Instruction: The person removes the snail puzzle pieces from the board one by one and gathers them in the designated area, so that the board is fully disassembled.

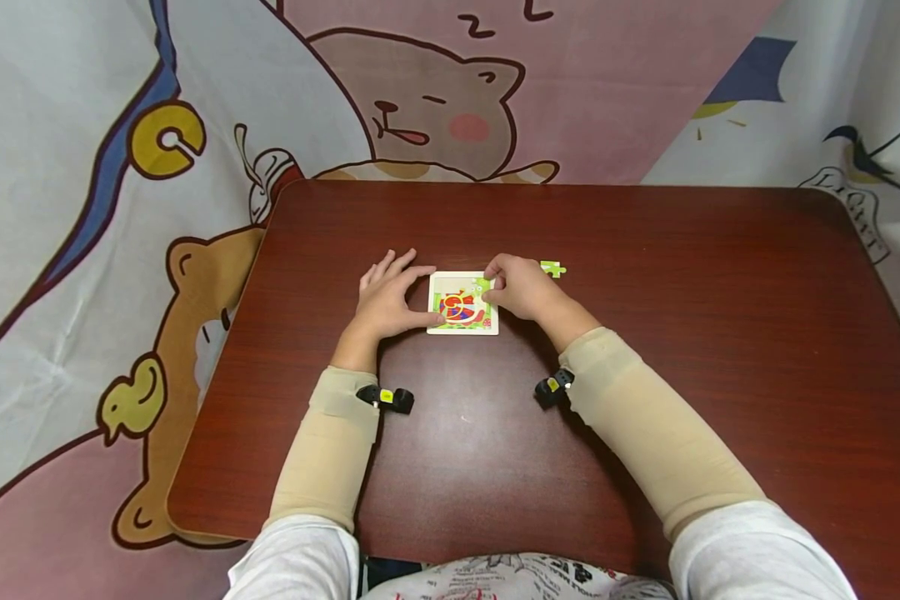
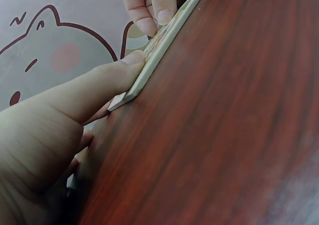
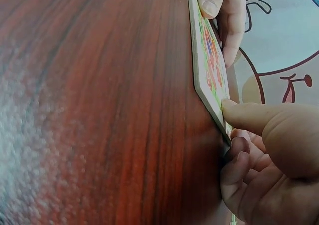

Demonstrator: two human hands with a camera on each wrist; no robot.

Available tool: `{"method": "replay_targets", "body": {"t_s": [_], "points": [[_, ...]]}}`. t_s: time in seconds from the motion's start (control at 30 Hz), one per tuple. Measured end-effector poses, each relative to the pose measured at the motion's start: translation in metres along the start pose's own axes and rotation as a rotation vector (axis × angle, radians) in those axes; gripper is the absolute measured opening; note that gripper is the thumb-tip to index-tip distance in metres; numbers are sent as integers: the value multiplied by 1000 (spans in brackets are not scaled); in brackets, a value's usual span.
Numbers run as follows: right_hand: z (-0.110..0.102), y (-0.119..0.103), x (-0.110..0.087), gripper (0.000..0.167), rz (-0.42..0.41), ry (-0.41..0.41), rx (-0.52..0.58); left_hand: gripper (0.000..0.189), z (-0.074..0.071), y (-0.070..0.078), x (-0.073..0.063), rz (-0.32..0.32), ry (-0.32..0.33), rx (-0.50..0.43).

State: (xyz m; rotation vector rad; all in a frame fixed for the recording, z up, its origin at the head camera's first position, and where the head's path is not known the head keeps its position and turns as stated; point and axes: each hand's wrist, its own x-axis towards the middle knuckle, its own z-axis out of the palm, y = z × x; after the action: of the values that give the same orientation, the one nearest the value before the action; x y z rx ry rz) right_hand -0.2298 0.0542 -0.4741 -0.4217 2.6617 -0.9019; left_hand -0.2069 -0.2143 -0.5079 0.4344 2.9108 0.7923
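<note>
A small square jigsaw puzzle with a pale frame and a bright red, yellow, blue and green picture lies on the table. Its upper left part shows bare, pale backing. My left hand spans the left side, thumb on the lower left and straight fingers spread past the upper left corner. On the right, my right hand pinches a green puzzle piece at the upper right of the frame. Its thumb lies over the board's edge, the other fingers curled beside it.
Another green and white puzzle piece lies on the table just beyond my right hand. The reddish-brown wooden table stretches far to the right. Behind it hangs a cloth printed with cartoon bears.
</note>
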Motion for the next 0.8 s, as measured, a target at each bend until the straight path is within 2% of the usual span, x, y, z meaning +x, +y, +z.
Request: {"method": "replay_targets", "body": {"t_s": [0.33,0.8], "points": [[-1,1,1,36,-17,-19,-11,95,-1,0,0,-4,-5,-1],[6,2,-4,31,-133,81,14,93,0,-1,0,-9,-17,8]]}}
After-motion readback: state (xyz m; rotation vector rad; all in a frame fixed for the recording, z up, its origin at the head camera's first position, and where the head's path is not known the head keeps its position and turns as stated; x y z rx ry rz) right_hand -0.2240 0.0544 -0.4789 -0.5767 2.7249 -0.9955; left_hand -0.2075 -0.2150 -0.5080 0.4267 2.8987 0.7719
